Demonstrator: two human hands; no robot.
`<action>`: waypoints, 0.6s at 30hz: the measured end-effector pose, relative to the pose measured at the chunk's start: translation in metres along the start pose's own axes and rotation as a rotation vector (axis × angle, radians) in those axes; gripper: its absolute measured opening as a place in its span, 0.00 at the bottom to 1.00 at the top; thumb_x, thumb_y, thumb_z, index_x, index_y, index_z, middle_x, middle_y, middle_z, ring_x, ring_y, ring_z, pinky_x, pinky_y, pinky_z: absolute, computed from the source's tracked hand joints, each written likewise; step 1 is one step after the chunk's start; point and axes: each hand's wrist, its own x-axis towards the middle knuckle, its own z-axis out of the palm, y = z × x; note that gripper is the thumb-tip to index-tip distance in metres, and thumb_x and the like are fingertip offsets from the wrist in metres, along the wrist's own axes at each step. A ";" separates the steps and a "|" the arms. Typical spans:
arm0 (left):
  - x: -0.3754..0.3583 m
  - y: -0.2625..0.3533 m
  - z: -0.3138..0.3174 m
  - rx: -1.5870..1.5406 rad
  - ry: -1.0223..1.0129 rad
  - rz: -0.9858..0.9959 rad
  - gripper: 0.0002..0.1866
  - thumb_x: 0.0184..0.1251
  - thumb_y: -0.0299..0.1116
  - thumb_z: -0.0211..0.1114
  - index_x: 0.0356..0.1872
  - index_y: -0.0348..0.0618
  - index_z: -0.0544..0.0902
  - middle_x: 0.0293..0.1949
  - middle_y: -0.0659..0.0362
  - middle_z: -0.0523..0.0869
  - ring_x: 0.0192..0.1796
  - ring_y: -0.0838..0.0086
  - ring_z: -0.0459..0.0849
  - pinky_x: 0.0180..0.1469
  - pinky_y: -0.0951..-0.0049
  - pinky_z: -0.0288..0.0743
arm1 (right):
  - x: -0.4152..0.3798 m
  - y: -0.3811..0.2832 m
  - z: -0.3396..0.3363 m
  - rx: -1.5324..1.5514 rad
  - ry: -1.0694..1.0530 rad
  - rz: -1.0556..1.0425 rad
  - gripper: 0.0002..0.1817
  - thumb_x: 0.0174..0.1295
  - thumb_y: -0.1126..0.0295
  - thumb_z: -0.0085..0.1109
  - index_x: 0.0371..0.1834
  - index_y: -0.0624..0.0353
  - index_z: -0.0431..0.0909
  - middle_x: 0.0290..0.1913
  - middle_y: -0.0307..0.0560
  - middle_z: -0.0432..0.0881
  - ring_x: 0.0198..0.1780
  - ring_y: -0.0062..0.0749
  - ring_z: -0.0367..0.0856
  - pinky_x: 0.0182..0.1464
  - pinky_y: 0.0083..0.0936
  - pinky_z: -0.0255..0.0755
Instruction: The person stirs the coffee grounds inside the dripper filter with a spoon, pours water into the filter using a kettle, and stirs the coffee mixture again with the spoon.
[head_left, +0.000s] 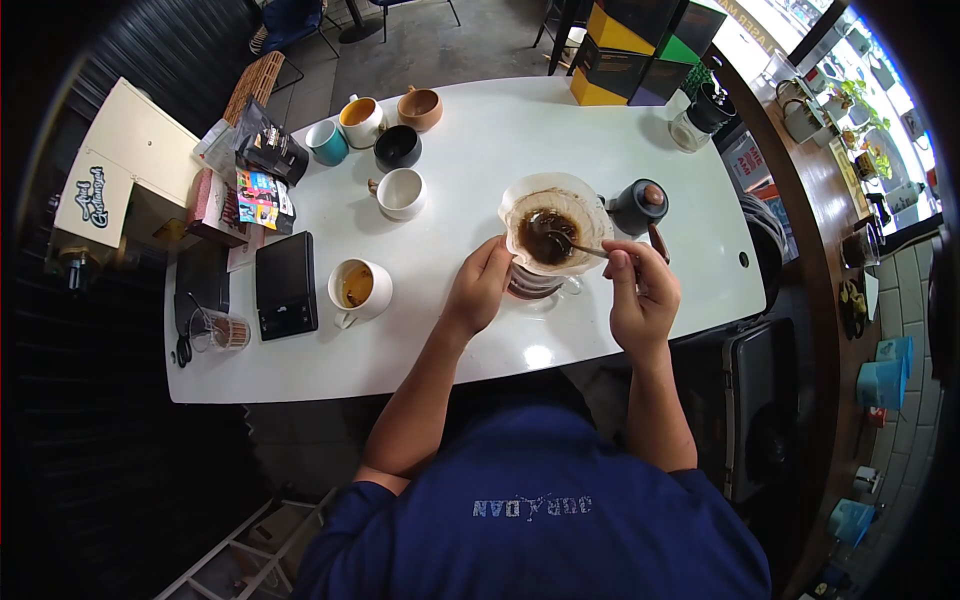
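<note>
In the head view, the left hand has its fingers closed on the near-left rim of a coffee dripper lined with a paper filter. The right hand pinches the handle of a metal spoon, its bowl dipped in the dark, wet coffee. The dripper stands over a glass server, right of the middle of the white table, nearer its near edge than its far one. What lies in the server is partly hidden, but it looks like brown liquid.

The grounds are already wetted, and brown staining marks the paper above the liquid. Draining seems unfinished, since liquid sits in the filter.

A dark pot with a wooden knob stands just right of the dripper. Left of the left hand is a white mug holding amber liquid, with a black scale beyond it. A white cup and a black cup stand farther back, towards the far-left corner, among other cups.
</note>
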 end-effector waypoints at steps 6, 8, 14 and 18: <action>0.000 -0.001 -0.001 0.016 -0.012 0.017 0.18 0.74 0.39 0.38 0.47 0.39 0.75 0.20 0.72 0.62 0.23 0.87 0.56 0.26 0.83 0.51 | 0.001 -0.003 0.001 -0.065 -0.047 -0.066 0.05 0.59 0.80 0.56 0.36 0.66 0.80 0.25 0.43 0.77 0.24 0.20 0.73 0.26 0.15 0.66; 0.001 -0.005 -0.004 0.022 -0.015 0.010 0.18 0.74 0.39 0.38 0.47 0.39 0.75 0.20 0.72 0.62 0.23 0.87 0.56 0.26 0.83 0.51 | 0.002 -0.004 0.000 -0.081 -0.025 -0.073 0.05 0.59 0.80 0.56 0.36 0.65 0.80 0.25 0.43 0.77 0.24 0.20 0.73 0.26 0.16 0.66; 0.001 -0.001 -0.002 -0.038 -0.010 0.001 0.18 0.74 0.38 0.41 0.46 0.37 0.76 0.22 0.71 0.67 0.25 0.88 0.61 0.29 0.84 0.59 | 0.002 0.006 0.002 -0.097 -0.095 -0.042 0.05 0.60 0.79 0.55 0.37 0.65 0.80 0.25 0.43 0.76 0.24 0.20 0.73 0.25 0.15 0.65; 0.001 -0.002 -0.003 -0.004 0.002 0.009 0.18 0.74 0.38 0.40 0.45 0.38 0.76 0.21 0.71 0.65 0.24 0.87 0.58 0.27 0.84 0.55 | 0.000 0.002 0.002 0.010 0.006 0.021 0.05 0.61 0.79 0.55 0.36 0.65 0.79 0.25 0.42 0.77 0.24 0.19 0.73 0.26 0.16 0.64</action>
